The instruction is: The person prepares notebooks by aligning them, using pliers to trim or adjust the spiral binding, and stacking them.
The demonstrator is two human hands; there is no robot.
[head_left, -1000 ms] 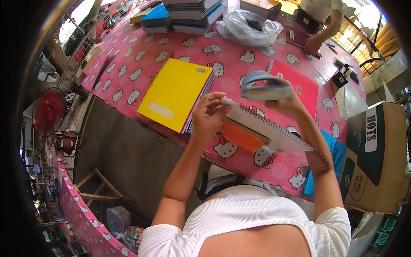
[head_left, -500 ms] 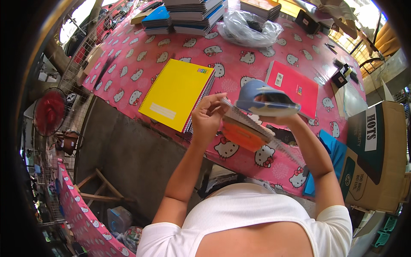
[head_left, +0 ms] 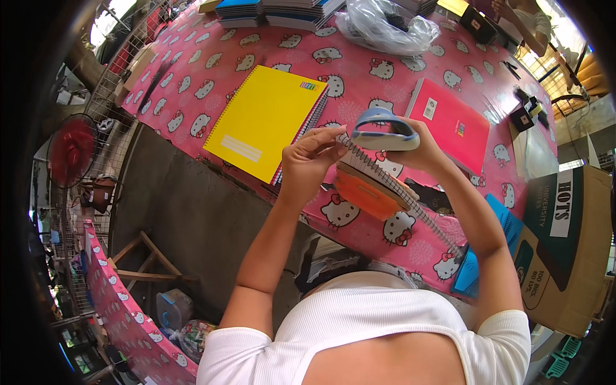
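Observation:
A notebook with an orange cover is held spine up over the near edge of the pink table. My left hand pinches the far end of its spine, where a wire-like spiral coil begins. The coil runs along the spine and sticks out past the notebook toward my right forearm. In my right hand is a blue-and-white tool with a looped handle, close to the left fingertips. The tool's kind and its working end cannot be made out.
Yellow spiral notebooks lie stacked at left, a red notebook behind my right hand. Blue notebooks and a cardboard box are at right. A plastic bag and notebook stacks stand at the back. Another person's arm shows far right.
The blue-and-white tool, blurred and tilted before, has turned and come closer to my left fingertips. My left hand keeps its pinch on the spine end. The view has shifted slightly.

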